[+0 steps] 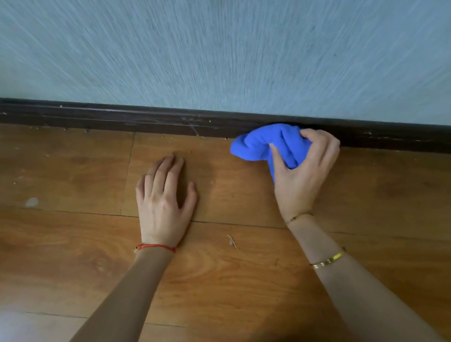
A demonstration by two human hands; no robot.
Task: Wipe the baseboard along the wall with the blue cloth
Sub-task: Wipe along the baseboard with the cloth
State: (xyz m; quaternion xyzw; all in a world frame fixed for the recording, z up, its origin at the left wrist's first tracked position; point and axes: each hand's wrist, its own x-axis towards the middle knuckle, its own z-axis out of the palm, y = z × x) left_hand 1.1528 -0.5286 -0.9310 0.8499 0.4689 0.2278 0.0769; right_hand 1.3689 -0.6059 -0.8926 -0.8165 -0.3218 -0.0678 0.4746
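Head view, looking down at a wooden floor [48, 175] where it meets a pale blue-grey textured wall [231, 42].

Far left: the dark brown baseboard [98, 119] runs along the foot of the wall, slanting down toward the right edge of the view. Pale scuffs and small specks of debris show on it and along the floor edge just below. A whitish spot [31, 202] lies on the floor near the left edge.

Left of centre: the left hand [165, 198] rests palm down on the floor, fingers straight and slightly spread, pointing toward the baseboard but apart from it. It holds nothing. A red cord bracelet [155, 247] circles that wrist.

Centre: a small pale scrap of lint [231, 241] lies on the floor between the two forearms.

Right of centre: the blue cloth [261, 145] is bunched into a wad at the floor edge, its upper part touching the face of the baseboard. The right hand [304, 172] grips the cloth from the near side, thumb pressed into the fabric on the left and fingers curled over its right end; the fingertips sit against the baseboard. Part of the cloth is hidden under the palm. A thin gold chain [298, 216] sits at the right wrist, and a wider gold bracelet [329, 260] further down the forearm.

Far right: the baseboard carries on to the edge of the view, with a few light chips on its face.
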